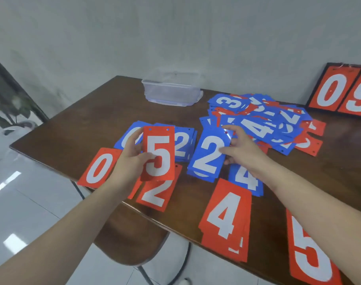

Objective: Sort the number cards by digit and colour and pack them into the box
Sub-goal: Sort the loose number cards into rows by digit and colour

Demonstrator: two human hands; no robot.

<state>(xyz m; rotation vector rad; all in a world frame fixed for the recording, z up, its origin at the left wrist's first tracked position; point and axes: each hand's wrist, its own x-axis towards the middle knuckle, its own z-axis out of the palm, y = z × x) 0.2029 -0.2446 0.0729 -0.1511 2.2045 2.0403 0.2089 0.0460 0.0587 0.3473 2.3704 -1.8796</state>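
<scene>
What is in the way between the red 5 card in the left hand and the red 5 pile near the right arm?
The right forearm crosses that path. The red 5 card, held by the left hand, would also pass over the red 4 pile to reach the red 5 pile.

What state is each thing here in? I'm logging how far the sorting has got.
left hand: holds the red 5 card upright above the table.
right hand: pinches the blue 2 card.
clear box: open, no cards visible inside.
unsorted heap: mixed red and blue, overlapping.
red 4 pile: stacked, face up.
red 0 card: flat at the table's edge.
</scene>
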